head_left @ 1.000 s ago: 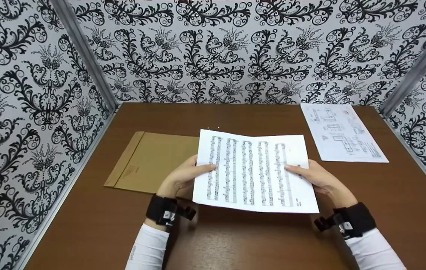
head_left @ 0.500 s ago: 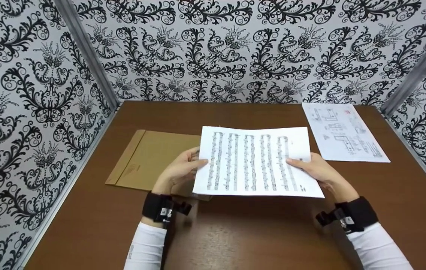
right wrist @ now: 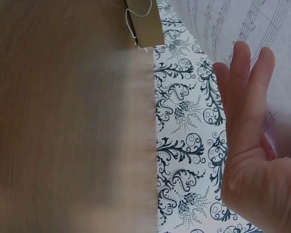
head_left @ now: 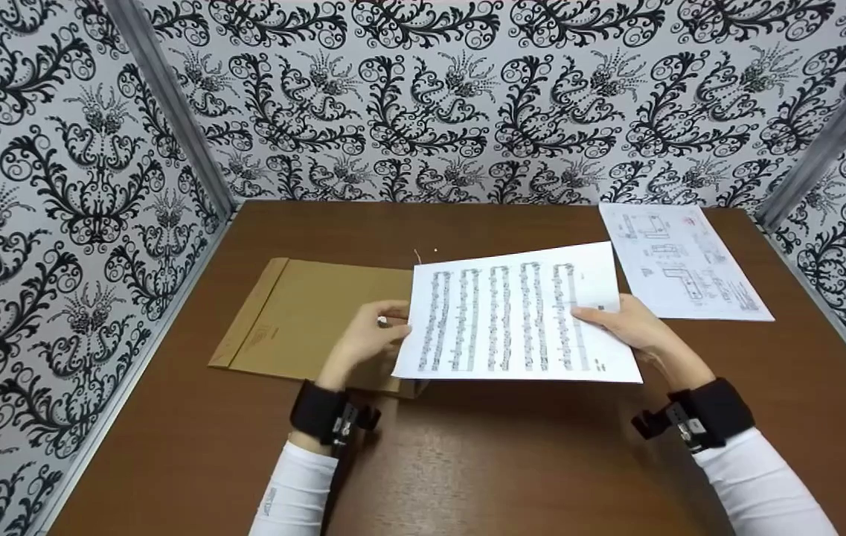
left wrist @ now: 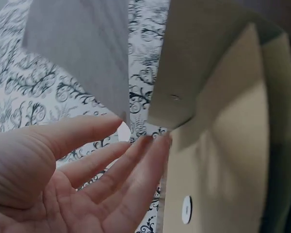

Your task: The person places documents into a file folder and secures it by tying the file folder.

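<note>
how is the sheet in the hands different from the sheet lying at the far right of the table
The music sheet carries rows of music notation; the drawing sheet shows diagrams with a little red print. The music sheet is held off the table by the right hand, while the drawing sheet lies flat and untouched. The music sheet partly covers the brown envelope; the drawing sheet covers nothing. Both are white printed paper.

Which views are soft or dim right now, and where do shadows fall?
Head view: sharp, evenly lit, soft shadow under the music sheet on the table. Left wrist: dim, the envelope blurred behind the left hand. Right wrist: table surface smeared and out of focus, right hand fairly crisp.
</note>
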Action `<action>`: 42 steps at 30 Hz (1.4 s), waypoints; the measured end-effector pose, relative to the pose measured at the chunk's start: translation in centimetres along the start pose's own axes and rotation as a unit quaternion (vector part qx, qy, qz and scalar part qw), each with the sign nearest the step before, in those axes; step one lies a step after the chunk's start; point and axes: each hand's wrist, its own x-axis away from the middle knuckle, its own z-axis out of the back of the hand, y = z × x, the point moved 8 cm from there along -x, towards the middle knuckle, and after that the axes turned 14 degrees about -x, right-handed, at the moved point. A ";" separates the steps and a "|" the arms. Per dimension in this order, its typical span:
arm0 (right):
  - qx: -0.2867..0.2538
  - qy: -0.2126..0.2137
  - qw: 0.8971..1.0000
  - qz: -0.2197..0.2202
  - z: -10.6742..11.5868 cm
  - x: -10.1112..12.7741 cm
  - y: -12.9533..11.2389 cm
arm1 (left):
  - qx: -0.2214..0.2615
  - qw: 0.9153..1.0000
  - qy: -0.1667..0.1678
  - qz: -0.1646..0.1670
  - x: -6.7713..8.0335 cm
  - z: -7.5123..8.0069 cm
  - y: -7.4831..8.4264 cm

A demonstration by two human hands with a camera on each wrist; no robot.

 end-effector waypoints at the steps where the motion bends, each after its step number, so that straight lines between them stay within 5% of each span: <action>1: -0.001 0.004 1.000 -0.002 0.1 -0.1 0.0 | -0.010 1.000 0.002 -0.002 0.0 -0.2 0.1; 8: 0.002 0.031 0.999 -0.020 0.7 -0.1 0.1 | -0.133 0.991 0.024 -0.004 0.1 -1.4 0.8; 20: 0.011 0.026 0.999 -0.026 1.3 -0.2 0.5 | -0.330 0.943 0.021 0.048 0.4 -2.7 0.9; 24: 0.022 0.020 0.999 -0.029 1.4 -0.2 0.6 | -0.346 0.935 0.012 0.070 0.3 -2.8 0.7; 33: 0.048 0.016 0.998 -0.034 1.4 0.1 0.3 | -0.342 0.935 0.017 0.090 0.5 -2.6 0.9; 42: 0.049 0.034 0.997 -0.049 1.5 0.4 0.2 | -0.372 0.924 0.026 0.087 0.6 -2.7 1.3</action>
